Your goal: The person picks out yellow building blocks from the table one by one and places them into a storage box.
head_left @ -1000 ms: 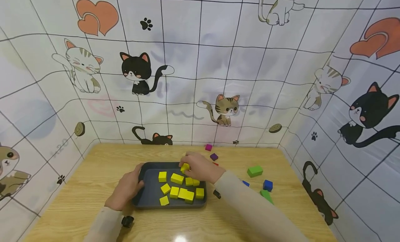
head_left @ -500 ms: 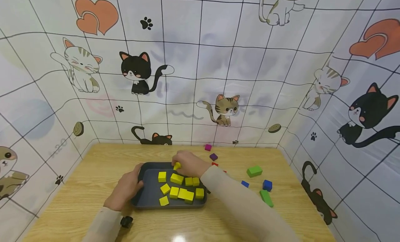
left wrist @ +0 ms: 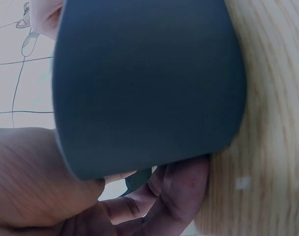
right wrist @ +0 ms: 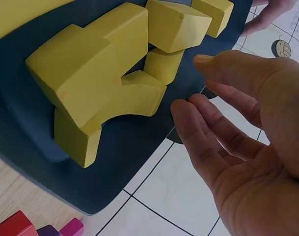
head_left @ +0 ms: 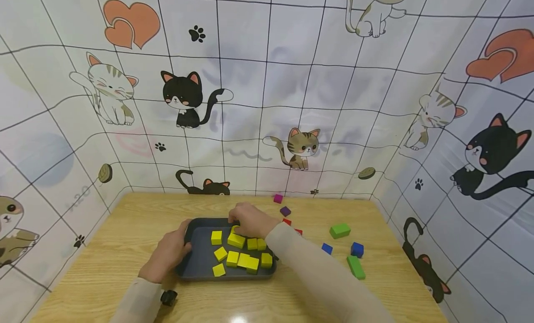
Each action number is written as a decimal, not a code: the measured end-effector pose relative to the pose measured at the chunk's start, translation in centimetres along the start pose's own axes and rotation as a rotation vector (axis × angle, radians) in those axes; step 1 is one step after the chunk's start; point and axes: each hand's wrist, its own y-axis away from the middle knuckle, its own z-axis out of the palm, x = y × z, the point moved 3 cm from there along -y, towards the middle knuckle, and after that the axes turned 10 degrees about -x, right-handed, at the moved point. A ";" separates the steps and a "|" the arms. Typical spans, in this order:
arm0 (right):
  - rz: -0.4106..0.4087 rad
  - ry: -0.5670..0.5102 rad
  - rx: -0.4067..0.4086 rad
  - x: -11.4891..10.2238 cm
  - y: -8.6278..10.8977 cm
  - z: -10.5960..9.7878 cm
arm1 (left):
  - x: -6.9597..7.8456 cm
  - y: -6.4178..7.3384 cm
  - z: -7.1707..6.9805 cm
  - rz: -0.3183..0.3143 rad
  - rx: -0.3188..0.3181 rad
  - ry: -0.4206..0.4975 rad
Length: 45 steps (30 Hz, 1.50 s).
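A dark grey tray [head_left: 196,265] stands on the wooden table with several yellow blocks [head_left: 236,240] inside, some stacked. My left hand [head_left: 168,250] grips its left end, the thumb over the rim; in the left wrist view the fingers [left wrist: 183,189] curl against the tray's outer side, low by the table. Over the tray's back rim is my right hand [head_left: 251,222]. The right wrist view shows its thumb and fingers spread apart with nothing between them, close beside an arch-shaped yellow block [right wrist: 139,96] lying among the others.
Right of the tray lie loose blocks: green [head_left: 340,230], another green [head_left: 356,267], blue [head_left: 357,249], a second blue [head_left: 327,249] and red [head_left: 286,222]. Purple [head_left: 285,211] and magenta [head_left: 278,199] ones lie farther back. A cat-patterned cloth wall [head_left: 242,179] borders the table behind.
My right hand has moved left along the tray's back and lowered. The yellow block it held a second ago is let go in the tray. My left hand keeps its place.
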 end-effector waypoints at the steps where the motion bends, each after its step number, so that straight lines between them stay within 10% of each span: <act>1: 0.001 -0.003 -0.001 0.0 0.0 0.0 | 0.0 0.0 0.0 0.002 0.001 -0.001; 22: 0.033 -0.070 0.048 1.0 2.8 -0.5 | 0.1 0.2 0.3 -0.006 0.012 -0.001; 45: 0.091 -0.121 0.272 4.3 12.6 0.5 | 0.1 0.3 0.3 -0.003 0.031 -0.008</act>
